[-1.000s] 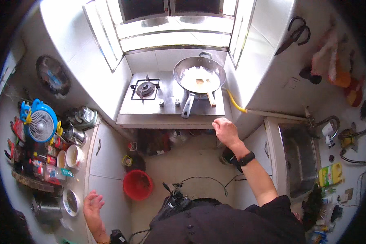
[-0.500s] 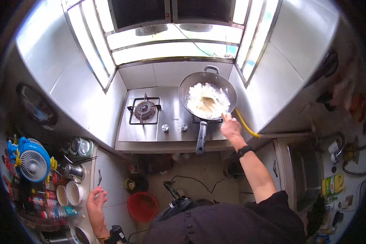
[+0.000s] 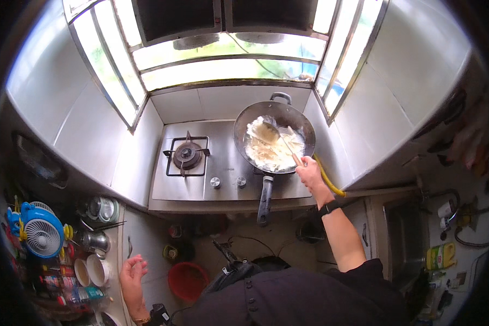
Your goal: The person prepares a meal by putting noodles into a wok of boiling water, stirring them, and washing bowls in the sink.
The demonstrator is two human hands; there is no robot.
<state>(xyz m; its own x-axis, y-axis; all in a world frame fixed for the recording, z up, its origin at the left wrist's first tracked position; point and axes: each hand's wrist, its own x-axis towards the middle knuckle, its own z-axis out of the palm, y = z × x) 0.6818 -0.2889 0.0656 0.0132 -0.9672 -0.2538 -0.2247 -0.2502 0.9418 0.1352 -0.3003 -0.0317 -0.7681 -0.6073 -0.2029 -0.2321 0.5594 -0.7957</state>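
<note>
Two bare hands in view. The right hand point(image 3: 311, 173) is closed around the handle of a long-handled spatula point(image 3: 267, 132), whose broad head is down among pale, whitish food pieces point(image 3: 271, 157) in a wok point(image 3: 303, 122). The wok sits on the right side of the gas stove point(image 3: 223, 138); the burner point(image 3: 186, 156) on the left is bare. The left hand point(image 3: 132, 274) hangs well apart from the stove, fingers loosely curled, holding nothing visible, near the white bowl point(image 3: 98, 270) at the counter edge.

Judged step: turning the food in the wok. Judged need for a next stroke: a firm grip, spatula head kept low under the pieces, and a steady wok, since its long handle point(image 3: 265, 201) is unheld.
</note>
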